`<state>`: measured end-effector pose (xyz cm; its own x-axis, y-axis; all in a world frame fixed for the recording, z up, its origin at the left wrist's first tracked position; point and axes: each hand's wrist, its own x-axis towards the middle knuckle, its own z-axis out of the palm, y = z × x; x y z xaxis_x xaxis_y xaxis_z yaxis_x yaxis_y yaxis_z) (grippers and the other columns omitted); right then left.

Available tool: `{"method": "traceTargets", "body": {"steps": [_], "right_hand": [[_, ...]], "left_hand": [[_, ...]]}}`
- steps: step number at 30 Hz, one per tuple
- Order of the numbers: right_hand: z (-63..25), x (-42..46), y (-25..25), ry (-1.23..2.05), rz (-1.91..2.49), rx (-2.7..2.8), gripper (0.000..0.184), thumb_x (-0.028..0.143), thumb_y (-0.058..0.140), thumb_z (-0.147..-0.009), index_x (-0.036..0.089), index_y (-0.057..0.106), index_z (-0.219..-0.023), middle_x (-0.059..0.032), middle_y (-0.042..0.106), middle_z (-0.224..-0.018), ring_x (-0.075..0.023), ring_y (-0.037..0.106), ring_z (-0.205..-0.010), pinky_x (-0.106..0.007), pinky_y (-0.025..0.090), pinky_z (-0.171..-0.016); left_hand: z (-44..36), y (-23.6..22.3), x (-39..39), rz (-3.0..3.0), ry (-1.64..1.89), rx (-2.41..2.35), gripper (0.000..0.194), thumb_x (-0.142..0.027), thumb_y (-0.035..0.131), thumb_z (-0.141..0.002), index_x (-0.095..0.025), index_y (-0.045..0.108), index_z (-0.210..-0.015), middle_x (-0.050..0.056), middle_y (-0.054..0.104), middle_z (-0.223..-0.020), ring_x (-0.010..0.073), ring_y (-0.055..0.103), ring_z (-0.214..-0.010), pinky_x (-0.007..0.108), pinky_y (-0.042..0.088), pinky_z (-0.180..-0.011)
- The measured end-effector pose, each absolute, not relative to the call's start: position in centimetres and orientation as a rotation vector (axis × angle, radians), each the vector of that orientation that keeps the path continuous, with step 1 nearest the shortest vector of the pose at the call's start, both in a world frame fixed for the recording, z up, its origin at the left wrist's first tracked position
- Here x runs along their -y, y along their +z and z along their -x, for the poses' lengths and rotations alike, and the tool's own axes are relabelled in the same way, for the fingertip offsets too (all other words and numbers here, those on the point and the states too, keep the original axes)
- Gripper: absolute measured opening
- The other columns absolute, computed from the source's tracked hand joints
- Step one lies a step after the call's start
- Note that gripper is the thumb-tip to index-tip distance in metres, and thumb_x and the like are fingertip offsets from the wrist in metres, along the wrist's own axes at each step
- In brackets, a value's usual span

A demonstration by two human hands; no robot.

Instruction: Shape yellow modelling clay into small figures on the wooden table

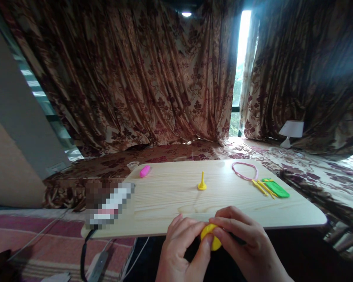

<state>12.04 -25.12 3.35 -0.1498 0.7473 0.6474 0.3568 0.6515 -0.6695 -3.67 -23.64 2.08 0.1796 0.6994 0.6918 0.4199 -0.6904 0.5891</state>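
Note:
Between my two hands is a round, flattened yellow piece of modelling clay (214, 239), held just off the table's near edge. My left hand (184, 246) pinches its left side with thumb and fingers. From the other side, my right hand (247, 241) grips it, the thumb and fingertips pressing on the top and face. Beyond them, a yellow clay shape (202, 184) with a wide base and a thin upright stem stands on the wooden table (164, 199).
A pink clay lump (145, 171) lies at the table's far left. At the right are a twisted pink loop (234, 172), yellow tools (260, 188) and a green slab (278, 189). A blurred-out object (111, 205) rests by the left edge; a white lamp (292, 129) stands behind.

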Motion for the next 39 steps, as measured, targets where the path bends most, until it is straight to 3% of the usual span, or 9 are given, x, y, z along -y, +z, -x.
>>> {"method": "traceTargets", "body": {"steps": [5,11,15,23,28,35,39], "right_hand": [[-12.4,25.0,2.7,0.451,0.900,1.705,0.039,0.013,0.058,-0.081,0.022,0.056,-0.118,-0.0049,0.065,-0.094,-0.0160,0.063,-0.085,-0.025,0.053,-0.078],[-12.7,24.8,3.6,0.450,0.882,1.748,0.022,0.011,0.057,-0.080,0.020,0.064,-0.099,-0.0044,0.065,-0.090,-0.0161,0.064,-0.082,-0.024,0.053,-0.074],[-12.9,24.7,3.5,0.353,0.893,1.704,0.032,0.009,0.060,-0.079,0.022,0.061,-0.108,-0.0042,0.065,-0.094,-0.0164,0.064,-0.087,-0.023,0.053,-0.078],[-12.9,24.9,2.9,0.321,0.857,1.706,0.024,0.007,0.058,-0.080,0.021,0.065,-0.099,-0.0048,0.064,-0.090,-0.0155,0.063,-0.083,-0.023,0.053,-0.073],[-12.9,24.9,3.4,0.358,0.816,1.703,0.041,0.009,0.064,-0.075,0.021,0.058,-0.113,-0.0064,0.060,-0.100,-0.0174,0.060,-0.087,-0.027,0.052,-0.079],[-12.5,25.1,3.5,0.389,0.836,1.742,0.037,0.004,0.057,-0.076,0.024,0.061,-0.107,-0.0042,0.061,-0.093,-0.0164,0.062,-0.084,-0.026,0.052,-0.076],[-12.6,25.0,3.0,0.329,0.845,1.748,0.040,0.004,0.060,-0.075,0.023,0.060,-0.110,-0.0041,0.062,-0.097,-0.0162,0.062,-0.089,-0.024,0.051,-0.081]], "left_hand": [[3.8,1.8,23.3,-2.176,1.606,-1.223,0.027,-0.024,0.063,-0.076,-0.028,0.065,-0.102,0.000,0.072,-0.088,0.0199,0.067,-0.087,0.040,0.049,-0.093],[4.2,2.5,22.5,-2.557,1.529,-1.092,0.038,-0.015,0.062,-0.077,-0.025,0.058,-0.113,0.001,0.072,-0.093,0.0178,0.068,-0.082,0.042,0.048,-0.092],[4.2,2.9,22.1,-2.706,1.520,-1.071,0.030,-0.015,0.064,-0.074,-0.024,0.062,-0.103,0.001,0.071,-0.085,0.0180,0.067,-0.077,0.045,0.047,-0.090],[3.7,3.1,23.0,-2.513,1.586,-1.046,0.019,-0.014,0.064,-0.073,-0.023,0.062,-0.090,-0.001,0.071,-0.080,0.0175,0.067,-0.077,0.035,0.051,-0.085],[3.8,2.7,23.3,-2.326,1.718,-1.122,0.017,-0.018,0.063,-0.075,-0.026,0.063,-0.091,-0.002,0.072,-0.086,0.0191,0.067,-0.086,0.035,0.050,-0.087],[4.3,2.4,22.7,-2.569,1.594,-1.020,0.034,-0.014,0.064,-0.073,-0.025,0.059,-0.106,-0.001,0.072,-0.094,0.0163,0.067,-0.085,0.030,0.051,-0.087],[4.2,2.2,22.8,-2.557,1.641,-1.014,0.028,-0.014,0.061,-0.076,-0.024,0.060,-0.101,0.000,0.072,-0.091,0.0161,0.067,-0.085,0.029,0.051,-0.086]]}}
